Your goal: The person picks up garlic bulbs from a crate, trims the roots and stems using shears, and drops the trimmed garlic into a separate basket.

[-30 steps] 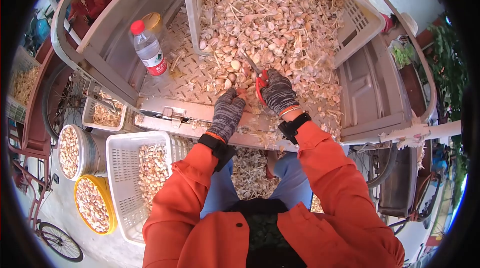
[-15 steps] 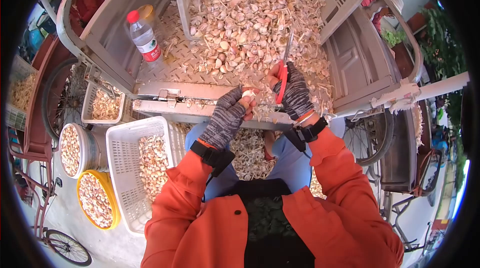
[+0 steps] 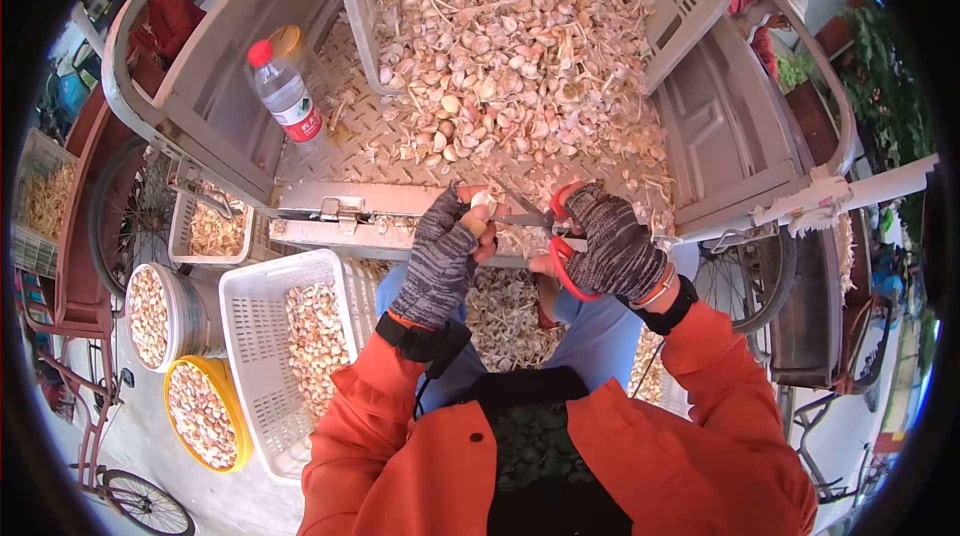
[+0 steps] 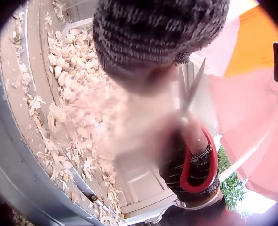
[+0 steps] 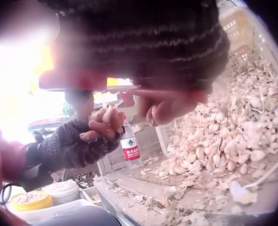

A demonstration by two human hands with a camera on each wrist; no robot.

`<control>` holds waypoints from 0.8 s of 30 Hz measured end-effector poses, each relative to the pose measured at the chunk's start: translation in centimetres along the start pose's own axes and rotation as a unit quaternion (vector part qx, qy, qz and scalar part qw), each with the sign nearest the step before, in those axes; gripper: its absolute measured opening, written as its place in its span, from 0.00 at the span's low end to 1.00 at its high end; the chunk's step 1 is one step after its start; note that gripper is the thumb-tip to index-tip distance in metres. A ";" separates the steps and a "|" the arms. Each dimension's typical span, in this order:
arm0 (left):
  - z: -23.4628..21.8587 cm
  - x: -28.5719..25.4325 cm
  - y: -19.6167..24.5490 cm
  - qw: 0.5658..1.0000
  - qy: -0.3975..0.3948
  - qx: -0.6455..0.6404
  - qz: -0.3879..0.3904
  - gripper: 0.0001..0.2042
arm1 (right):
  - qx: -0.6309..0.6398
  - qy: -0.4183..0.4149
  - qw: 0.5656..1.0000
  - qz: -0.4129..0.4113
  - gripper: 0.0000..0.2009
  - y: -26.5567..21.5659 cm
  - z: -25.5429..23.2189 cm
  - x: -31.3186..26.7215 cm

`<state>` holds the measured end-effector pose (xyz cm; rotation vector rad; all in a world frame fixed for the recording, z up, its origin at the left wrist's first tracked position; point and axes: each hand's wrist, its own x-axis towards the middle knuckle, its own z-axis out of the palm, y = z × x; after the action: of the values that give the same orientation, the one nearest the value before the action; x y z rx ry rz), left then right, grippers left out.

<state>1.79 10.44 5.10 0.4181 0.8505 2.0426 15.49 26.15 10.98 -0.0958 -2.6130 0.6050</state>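
My left hand (image 3: 438,261), in a grey knit fingerless glove, pinches a pale garlic clove (image 3: 483,202) between thumb and fingertips. Facing it, my right hand (image 3: 618,246) in a matching glove grips a pair of scissors (image 3: 565,271) by its red handles. The scissor blades point left and reach close to the clove; in the left wrist view the scissors (image 4: 194,89) have their blades apart. Both hands are over the front edge of the cart bed (image 3: 400,171), below a large heap of garlic cloves (image 3: 520,66). The right glove hides part of the handles in the right wrist view.
A red-capped water bottle (image 3: 285,96) stands at the bed's left. A tipped plastic crate (image 3: 690,11) surrounds the heap. On the ground at left are a white crate (image 3: 255,336), a yellow bucket (image 3: 240,426) and a white bucket (image 3: 185,311), all holding cloves.
My left hand has lifted from the cart bed with a clove in its fingertips. The scissors, first pointing up toward the heap, have swung left toward that clove.
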 end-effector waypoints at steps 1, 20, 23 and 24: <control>-0.2 0.3 -0.1 1.000 -0.002 -0.013 -0.005 0.14 | 0.025 0.003 1.000 0.017 0.22 0.2 0.4 -0.3; -3.8 1.5 -1.3 0.990 0.049 -0.016 -0.132 0.05 | 0.104 -0.113 0.960 0.235 0.17 6.4 1.7 1.1; -6.1 3.5 -2.3 0.982 0.059 -0.115 -0.138 0.08 | 0.012 0.025 0.975 0.220 0.19 10.0 4.2 4.6; -6.6 4.1 -2.7 0.974 0.063 -0.174 -0.131 0.09 | -0.011 0.026 0.979 0.201 0.19 10.4 5.3 6.1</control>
<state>-2.67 12.11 -1.60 -0.0181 0.5688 1.9318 7.35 34.45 4.77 -0.6514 -2.5628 0.6948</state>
